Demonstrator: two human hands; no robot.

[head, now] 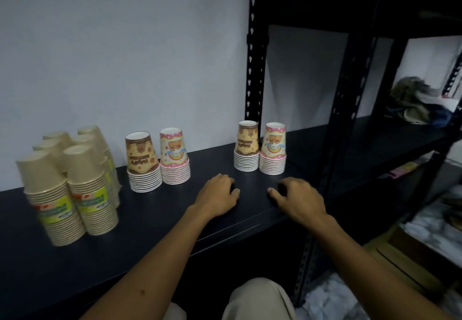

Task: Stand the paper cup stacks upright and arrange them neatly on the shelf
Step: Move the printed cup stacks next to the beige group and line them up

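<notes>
A pale wall [125,44] rises behind the dark surface in front of me. To my right stands a black metal rack [350,94] with punched uprights; a heap of crumpled cloth [417,99] lies on its shelf near the far right edge. Lower down sits a wooden crate [405,257], and my knee in beige trousers [257,299] shows below.

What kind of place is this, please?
Probably a storeroom. Black metal shelving stands against a bare wall. Its shelf holds paper cup stacks, and a cloth bundle lies on another shelf.
</notes>
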